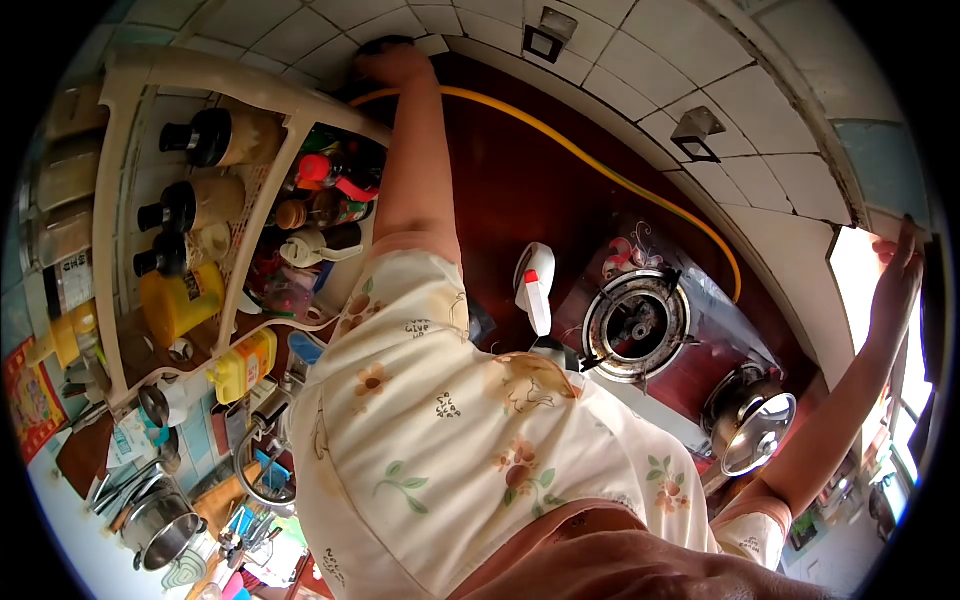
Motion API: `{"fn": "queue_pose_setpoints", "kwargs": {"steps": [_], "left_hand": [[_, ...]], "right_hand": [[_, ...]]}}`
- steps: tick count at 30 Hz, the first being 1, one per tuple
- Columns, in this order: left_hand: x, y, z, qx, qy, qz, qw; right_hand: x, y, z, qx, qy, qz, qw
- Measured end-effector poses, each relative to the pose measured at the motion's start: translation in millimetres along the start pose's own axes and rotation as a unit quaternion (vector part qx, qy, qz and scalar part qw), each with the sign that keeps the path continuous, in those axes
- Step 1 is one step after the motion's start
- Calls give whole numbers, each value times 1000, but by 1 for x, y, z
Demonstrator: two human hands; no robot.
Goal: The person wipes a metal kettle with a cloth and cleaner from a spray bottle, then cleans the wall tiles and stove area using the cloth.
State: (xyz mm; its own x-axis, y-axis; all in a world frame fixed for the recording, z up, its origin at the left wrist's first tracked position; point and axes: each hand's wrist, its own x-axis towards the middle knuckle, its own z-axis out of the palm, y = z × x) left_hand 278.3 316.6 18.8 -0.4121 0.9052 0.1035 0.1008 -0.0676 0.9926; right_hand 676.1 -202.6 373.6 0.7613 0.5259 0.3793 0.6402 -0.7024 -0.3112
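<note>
My left hand [398, 65] reaches to the far corner of the dark red counter [490, 150], against the tiled wall. Its fingers bend over a dark object [385, 44], mostly hidden, whose kind I cannot make out. A yellow hose [590, 149] runs from near that hand along the wall edge to the gas stove [636, 325]. Far to the right, my right hand [900, 262] is raised at the edge of the bright window opening [858, 275]. Its fingers are stretched out, and no object shows in it.
A beige rack [245, 300] with jars and bottles stands on the left. A white object with a red part [535, 290] lies near the stove. A lidded pot [750, 430] sits at the right. Square brackets [697, 133] stick out from the wall.
</note>
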Motion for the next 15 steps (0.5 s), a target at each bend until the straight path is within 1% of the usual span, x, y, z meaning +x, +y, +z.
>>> {"fn": "queue_pose_setpoints", "kwargs": {"steps": [1,2,4,6,7,8,9,10,11,13,14,15], "left_hand": [[-9,6,6,29,-20,18,999],[-20,11,12,48,-39,33,998],[-47,30,18,44,-81,35,995],[-72,65,8,14,-132,-15,991],[-78,73,6,-12,-179,-63,982],[-78,38,17,53,-178,57,981],[-80,3,27,118,-172,174,962],[-93,13,19,78,-208,144,964],[-96,1,22,67,-205,169,962],[-94,21,8,47,-264,136,954],[-84,19,8,47,-260,136,955],[-69,13,14,45,-208,154,965]], "right_hand": [[0,-1,-1,5,9,-10,1000],[3,5,-2,-1,-12,-3,1000],[2,-1,-3,-8,-33,4,999],[-1,-9,-4,18,-31,3,999],[-1,-9,-5,27,-30,3,999],[2,2,-2,31,-18,4,999],[3,1,1,34,-13,3,999],[4,0,4,38,-7,1,999],[1,-6,3,26,-2,-5,1000],[1,-5,-2,12,2,-15,1000],[7,6,-4,10,-28,-9,1000],[9,9,-3,9,-43,-7,999]]}}
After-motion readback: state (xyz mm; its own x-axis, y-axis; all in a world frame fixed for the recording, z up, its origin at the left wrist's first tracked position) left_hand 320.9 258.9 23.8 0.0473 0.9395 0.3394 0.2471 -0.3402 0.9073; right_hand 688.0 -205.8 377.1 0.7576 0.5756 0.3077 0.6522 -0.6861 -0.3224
